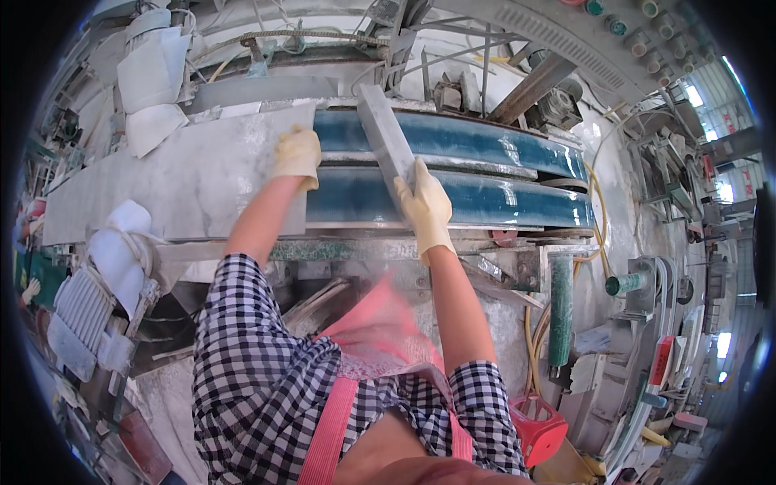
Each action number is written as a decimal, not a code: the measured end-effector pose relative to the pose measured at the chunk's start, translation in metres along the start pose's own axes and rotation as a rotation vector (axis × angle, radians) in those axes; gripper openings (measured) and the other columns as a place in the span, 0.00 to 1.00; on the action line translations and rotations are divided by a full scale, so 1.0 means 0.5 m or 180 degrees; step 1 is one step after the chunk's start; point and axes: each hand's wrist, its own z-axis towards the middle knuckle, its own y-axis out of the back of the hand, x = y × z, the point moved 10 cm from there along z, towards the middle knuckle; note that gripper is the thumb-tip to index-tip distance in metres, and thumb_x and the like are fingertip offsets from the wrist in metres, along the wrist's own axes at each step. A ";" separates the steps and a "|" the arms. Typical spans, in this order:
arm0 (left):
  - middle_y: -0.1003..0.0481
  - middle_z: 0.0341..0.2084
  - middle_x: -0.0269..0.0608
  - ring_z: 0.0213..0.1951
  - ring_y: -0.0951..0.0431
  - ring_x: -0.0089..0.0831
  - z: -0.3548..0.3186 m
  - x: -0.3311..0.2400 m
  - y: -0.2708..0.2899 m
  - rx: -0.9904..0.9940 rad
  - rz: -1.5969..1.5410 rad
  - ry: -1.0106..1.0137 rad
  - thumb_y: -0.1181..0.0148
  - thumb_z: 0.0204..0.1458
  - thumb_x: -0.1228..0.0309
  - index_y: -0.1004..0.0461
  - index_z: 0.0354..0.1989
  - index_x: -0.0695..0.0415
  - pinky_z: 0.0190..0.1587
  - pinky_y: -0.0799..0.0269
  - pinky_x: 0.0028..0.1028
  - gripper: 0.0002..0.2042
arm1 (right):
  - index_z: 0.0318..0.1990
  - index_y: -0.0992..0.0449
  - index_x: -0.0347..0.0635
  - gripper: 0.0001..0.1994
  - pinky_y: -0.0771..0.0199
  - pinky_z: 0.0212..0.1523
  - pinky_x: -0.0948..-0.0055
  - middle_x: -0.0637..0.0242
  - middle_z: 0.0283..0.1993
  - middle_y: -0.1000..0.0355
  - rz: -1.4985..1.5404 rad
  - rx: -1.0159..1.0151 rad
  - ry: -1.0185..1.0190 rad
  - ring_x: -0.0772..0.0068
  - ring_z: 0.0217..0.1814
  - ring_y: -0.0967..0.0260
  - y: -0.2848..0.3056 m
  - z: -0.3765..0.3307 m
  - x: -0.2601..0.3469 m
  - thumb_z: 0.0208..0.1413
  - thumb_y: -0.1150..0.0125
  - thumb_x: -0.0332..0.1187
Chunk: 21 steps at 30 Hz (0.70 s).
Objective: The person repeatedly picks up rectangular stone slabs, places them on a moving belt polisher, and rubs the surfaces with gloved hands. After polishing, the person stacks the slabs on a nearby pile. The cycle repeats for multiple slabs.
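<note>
Extending beyond right grip (428, 206): grey bar (386, 133)

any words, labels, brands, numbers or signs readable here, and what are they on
No text can be read.
The wide slab, narrow strip and blue belts show no legible lettering.
Any marks on the grey button panel are too small or blurred to read.
</note>
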 end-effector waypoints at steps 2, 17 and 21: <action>0.27 0.53 0.61 0.53 0.24 0.53 0.015 0.003 -0.004 0.0326 0.0069 -0.0346 0.53 0.58 0.69 0.35 0.62 0.63 0.58 0.28 0.45 0.23 | 0.67 0.37 0.47 0.32 0.27 0.51 0.55 0.47 0.51 0.25 -0.0050 0.0022 0.0029 0.45 0.54 0.27 0.000 0.001 -0.002 0.57 0.40 0.49; 0.26 0.42 0.55 0.42 0.20 0.43 -0.123 -0.088 -0.013 0.1012 -0.4592 -0.0138 0.49 0.50 0.79 0.32 0.50 0.74 0.47 0.20 0.36 0.18 | 0.63 0.36 0.40 0.31 0.26 0.48 0.52 0.47 0.49 0.25 -0.0131 -0.0021 0.0899 0.44 0.50 0.26 -0.007 0.021 -0.004 0.60 0.45 0.52; 0.27 0.48 0.62 0.46 0.20 0.47 -0.180 -0.152 -0.014 0.1525 -0.5122 -0.0100 0.52 0.59 0.71 0.34 0.53 0.75 0.54 0.22 0.37 0.19 | 0.60 0.32 0.37 0.34 0.26 0.49 0.53 0.45 0.48 0.25 0.0026 0.0016 0.1031 0.42 0.51 0.27 0.005 0.018 0.004 0.58 0.45 0.59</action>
